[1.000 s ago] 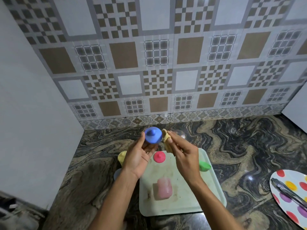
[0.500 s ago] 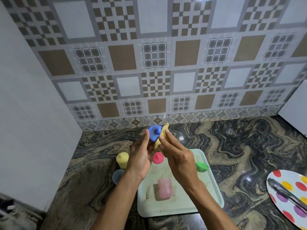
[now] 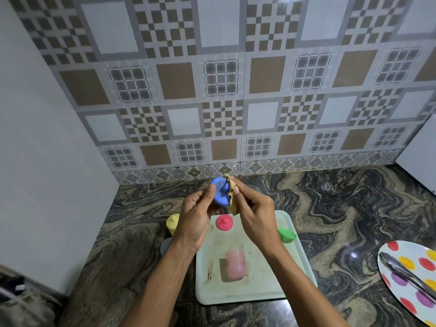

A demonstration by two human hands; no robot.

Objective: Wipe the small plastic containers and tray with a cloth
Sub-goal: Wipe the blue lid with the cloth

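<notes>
Where the patterned tile wall meets it, the dark marbled table carries everything else in view. A pale green tray lies on the table in front of the person, with brown smears on its floor near the left rim. At the right edge of the view a white plate with coloured spots rests on the table, well apart from the tray, and metal tongs lie across it.

Both hands are raised over the far end of the tray. The left hand grips a blue container, thumb and fingers curled round it, its knobbed end turned towards the camera. The right hand pinches a bunched tan cloth and presses it against the right side of the blue container. The inside of that container is hidden.

On the tray's middle a translucent pink container lies; nothing can be made out inside it through the blur. A yellow container stands on the table just left of the tray, partly behind the left hand. A red knobbed container sits mouth down near the tray's far end, between the two wrists. A green one rests at the tray's right rim, tilted. A pale blue container shows beside the left forearm, mostly covered.
</notes>
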